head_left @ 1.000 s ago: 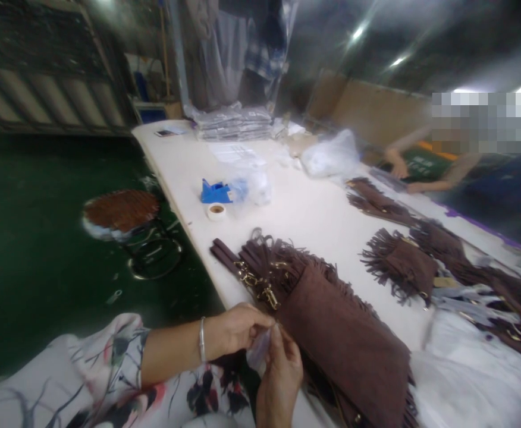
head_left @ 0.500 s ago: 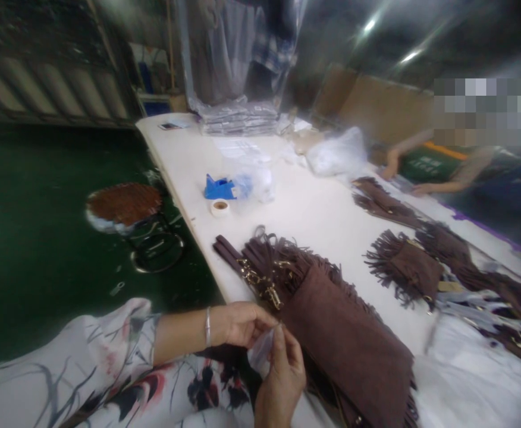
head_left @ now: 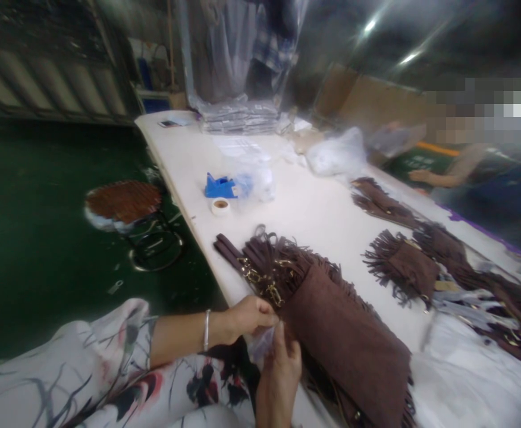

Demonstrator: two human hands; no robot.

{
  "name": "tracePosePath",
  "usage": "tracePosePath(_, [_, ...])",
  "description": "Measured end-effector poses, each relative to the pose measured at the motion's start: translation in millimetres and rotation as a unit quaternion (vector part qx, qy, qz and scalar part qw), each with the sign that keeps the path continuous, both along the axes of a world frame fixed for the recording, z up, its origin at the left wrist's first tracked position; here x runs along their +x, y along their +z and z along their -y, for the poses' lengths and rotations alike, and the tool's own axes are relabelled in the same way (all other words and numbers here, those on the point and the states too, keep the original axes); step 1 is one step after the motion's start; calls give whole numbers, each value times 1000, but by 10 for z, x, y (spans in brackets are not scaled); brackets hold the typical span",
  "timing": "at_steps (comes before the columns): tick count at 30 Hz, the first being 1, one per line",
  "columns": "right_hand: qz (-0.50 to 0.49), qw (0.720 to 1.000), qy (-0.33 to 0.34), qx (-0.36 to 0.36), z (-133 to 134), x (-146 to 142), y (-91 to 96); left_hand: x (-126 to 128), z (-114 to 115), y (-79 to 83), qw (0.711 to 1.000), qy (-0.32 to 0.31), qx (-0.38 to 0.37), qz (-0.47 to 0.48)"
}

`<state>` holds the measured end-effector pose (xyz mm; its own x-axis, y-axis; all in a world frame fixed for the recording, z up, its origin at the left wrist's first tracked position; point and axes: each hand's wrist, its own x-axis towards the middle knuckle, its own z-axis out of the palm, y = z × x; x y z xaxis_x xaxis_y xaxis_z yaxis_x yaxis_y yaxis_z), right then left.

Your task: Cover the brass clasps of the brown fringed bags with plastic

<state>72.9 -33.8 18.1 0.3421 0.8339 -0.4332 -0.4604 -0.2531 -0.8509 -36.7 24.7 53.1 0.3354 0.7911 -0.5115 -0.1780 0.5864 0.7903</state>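
Observation:
Between my two hands is a small clear plastic bag (head_left: 261,346), crumpled and see-through. My left hand (head_left: 248,318), with a silver bangle at the wrist, pinches its upper edge with curled fingers. On the near side, my right hand (head_left: 281,373) grips the same bag between thumb and fingers. Just beyond my hands, a brown fringed bag (head_left: 347,333) lies flat on the white table (head_left: 296,217). Brown straps with gold clasps (head_left: 260,279) rest at its far left end, close to my left fingertips.
A blue tape dispenser (head_left: 219,186) and a tape roll (head_left: 220,206) sit farther up the table. More brown fringed bags (head_left: 405,267) and white plastic (head_left: 474,374) lie right. A round stool (head_left: 124,202) stands left. A co-worker's arm (head_left: 448,175) reaches in across the table.
My left fingers have curled in more tightly by the plastic bag, and my right hand has shifted slightly. Across the table, the co-worker has raised a clear plastic bag.

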Motion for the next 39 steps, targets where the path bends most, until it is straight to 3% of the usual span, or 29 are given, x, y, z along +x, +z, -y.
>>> tracePosePath(4, [-108, 987, 108, 40, -51, 79, 45, -101, -118, 8, 992, -108, -14, 56])
tracePosePath(8, [-98, 987, 120, 45, -88, 131, 70, -153, -198, -4, 982, -158, -36, 95])
tracePosePath(15, [-12, 996, 88, 16, -20, 108, 45, -100, -214, 24, 978, -160, -52, 123])
tracePosePath(21, [15, 998, 62, -3, 87, 255, -45, -5, -193, -98, 973, -150, -53, 165])
tracePosePath(29, [16, 998, 57, 6, 194, 422, 65, 66, -99, -158, 967, -121, 6, 225])
tracePosePath(35, [-92, 996, 2, 1, 80, 537, 82, -47, 65, -157, 959, -201, 38, 194])
tracePosePath(37, [-95, 995, -24, -8, 27, 562, 112, -160, 83, -114, 969, -200, 98, 109])
tracePosePath(39, [-95, 995, -41, -15, -19, 559, 145, -280, 60, -50, 960, -147, 231, -67])
